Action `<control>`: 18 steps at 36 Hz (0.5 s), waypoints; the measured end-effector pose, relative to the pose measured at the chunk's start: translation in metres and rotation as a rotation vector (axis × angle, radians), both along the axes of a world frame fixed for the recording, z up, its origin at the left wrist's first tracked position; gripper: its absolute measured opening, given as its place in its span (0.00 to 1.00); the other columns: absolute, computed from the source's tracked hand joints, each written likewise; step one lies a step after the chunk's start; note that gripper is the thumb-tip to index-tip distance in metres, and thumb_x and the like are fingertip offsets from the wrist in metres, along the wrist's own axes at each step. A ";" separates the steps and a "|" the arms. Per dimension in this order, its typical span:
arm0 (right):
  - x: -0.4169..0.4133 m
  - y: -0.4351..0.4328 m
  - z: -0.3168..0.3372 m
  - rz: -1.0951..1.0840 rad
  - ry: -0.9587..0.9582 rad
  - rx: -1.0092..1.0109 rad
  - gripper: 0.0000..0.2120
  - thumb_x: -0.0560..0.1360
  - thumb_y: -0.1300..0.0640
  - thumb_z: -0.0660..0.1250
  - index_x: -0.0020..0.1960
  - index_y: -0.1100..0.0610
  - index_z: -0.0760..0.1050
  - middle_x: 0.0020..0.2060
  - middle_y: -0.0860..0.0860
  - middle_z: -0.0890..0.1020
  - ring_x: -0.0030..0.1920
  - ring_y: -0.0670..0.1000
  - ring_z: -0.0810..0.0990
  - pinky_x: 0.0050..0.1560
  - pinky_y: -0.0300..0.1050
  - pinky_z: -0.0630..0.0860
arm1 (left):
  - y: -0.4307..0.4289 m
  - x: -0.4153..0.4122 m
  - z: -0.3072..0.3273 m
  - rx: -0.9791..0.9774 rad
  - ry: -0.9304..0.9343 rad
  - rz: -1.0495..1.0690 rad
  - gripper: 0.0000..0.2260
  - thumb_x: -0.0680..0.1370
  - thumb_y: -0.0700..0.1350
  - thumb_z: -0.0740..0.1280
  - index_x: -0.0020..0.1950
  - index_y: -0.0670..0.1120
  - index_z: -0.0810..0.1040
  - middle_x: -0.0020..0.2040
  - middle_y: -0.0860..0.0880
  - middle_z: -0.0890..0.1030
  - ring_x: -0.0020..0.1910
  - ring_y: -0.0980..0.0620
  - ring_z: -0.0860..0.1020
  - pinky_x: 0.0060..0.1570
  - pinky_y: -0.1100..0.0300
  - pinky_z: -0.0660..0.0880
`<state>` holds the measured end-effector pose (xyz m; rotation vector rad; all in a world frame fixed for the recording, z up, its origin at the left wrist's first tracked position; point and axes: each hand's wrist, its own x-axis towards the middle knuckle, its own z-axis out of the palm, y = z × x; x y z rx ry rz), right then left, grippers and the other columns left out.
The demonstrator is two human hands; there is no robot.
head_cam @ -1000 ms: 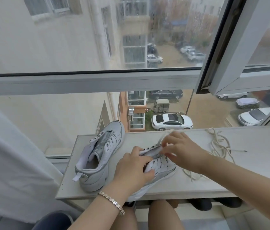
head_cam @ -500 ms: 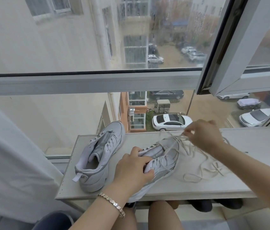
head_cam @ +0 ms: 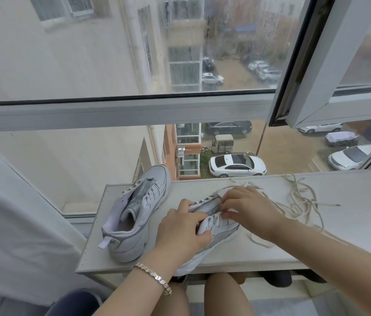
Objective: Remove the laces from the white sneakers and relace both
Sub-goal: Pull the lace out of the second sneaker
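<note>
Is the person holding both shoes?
No, both hands, left hand and right hand, are on the nearer sneaker; the other sneaker sits untouched.

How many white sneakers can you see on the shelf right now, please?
2. One sneaker stands free at the shelf's left end; the other sneaker lies beside it, held under both hands.

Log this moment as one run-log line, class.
left hand: steadying near sneaker | right hand: at its eyelets | loose laces: on shelf | far sneaker: untouched
</note>
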<state>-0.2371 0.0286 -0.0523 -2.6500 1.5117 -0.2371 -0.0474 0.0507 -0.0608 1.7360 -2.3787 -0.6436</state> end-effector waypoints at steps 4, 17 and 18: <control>-0.003 0.005 -0.004 0.039 0.000 -0.272 0.07 0.61 0.57 0.79 0.35 0.52 0.82 0.35 0.45 0.82 0.36 0.49 0.81 0.40 0.40 0.72 | 0.000 0.000 -0.001 -0.003 0.003 0.004 0.12 0.75 0.55 0.62 0.58 0.59 0.75 0.65 0.55 0.62 0.55 0.51 0.67 0.45 0.61 0.63; -0.010 -0.017 -0.024 -0.712 -0.234 0.016 0.09 0.77 0.60 0.58 0.43 0.58 0.76 0.41 0.56 0.82 0.44 0.60 0.77 0.38 0.44 0.62 | 0.004 -0.005 0.000 -0.027 -0.013 0.051 0.12 0.76 0.55 0.60 0.58 0.58 0.75 0.64 0.55 0.62 0.53 0.50 0.67 0.45 0.61 0.62; -0.017 -0.022 -0.021 -0.816 -0.283 0.052 0.09 0.76 0.62 0.58 0.39 0.59 0.74 0.40 0.59 0.80 0.44 0.61 0.76 0.38 0.44 0.63 | 0.005 -0.003 0.000 -0.028 -0.011 0.056 0.12 0.76 0.55 0.60 0.58 0.58 0.75 0.64 0.55 0.63 0.52 0.50 0.66 0.44 0.61 0.62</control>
